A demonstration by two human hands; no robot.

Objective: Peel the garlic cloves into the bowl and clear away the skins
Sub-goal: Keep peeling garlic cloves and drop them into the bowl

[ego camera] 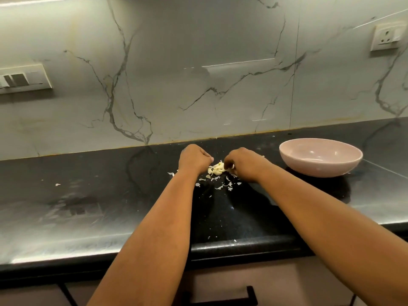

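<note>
Both hands at the far side of the black counter, near the wall. Left hand curled in a fist, can't tell if it holds anything. Right hand curled, fingertips down at the pile of garlic skins; grip unclear. Pink bowl sits right of the hands, apart from them. Loose flakes lie toward the front edge; the left counter is bare.
</note>
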